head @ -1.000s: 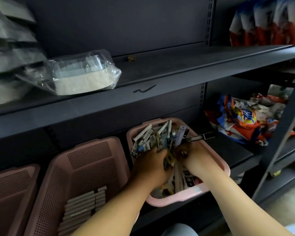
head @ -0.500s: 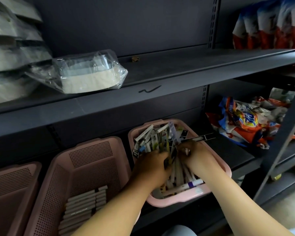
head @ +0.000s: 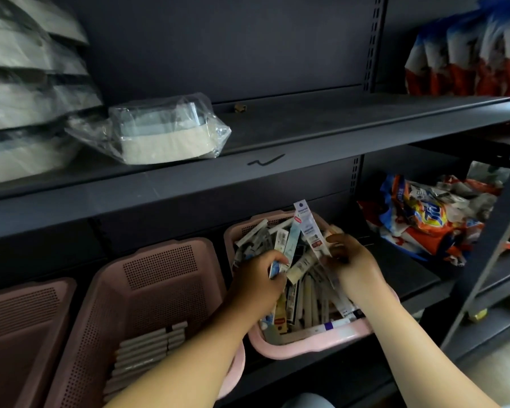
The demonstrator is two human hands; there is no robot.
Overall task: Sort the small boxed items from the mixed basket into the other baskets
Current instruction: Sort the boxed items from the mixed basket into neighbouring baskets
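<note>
The mixed pink basket point(head: 312, 341) on the lower shelf is packed with several long, thin boxed items. My right hand point(head: 354, 266) pinches a white and pale blue box point(head: 308, 225) by its lower end and holds it upright above the pile. My left hand point(head: 256, 275) grips another slim pale blue box point(head: 290, 245) that leans against the first. The middle pink basket point(head: 159, 272) to the left holds a neat stack of grey-white boxes point(head: 147, 348). A third pink basket point(head: 21, 313) stands at the far left; I see nothing in it.
The dark upper shelf point(head: 277, 148) overhangs the baskets closely and carries a clear-wrapped white pack point(head: 162, 134) and stacked white packs point(head: 27, 98). Orange and blue detergent bags point(head: 424, 219) lie to the right. A slanted shelf post point(head: 489, 251) crosses the right side.
Both hands have risen out of the pile, each lifting one slim box. The right hand's box now stands upright above the basket. The view has shifted slightly.
</note>
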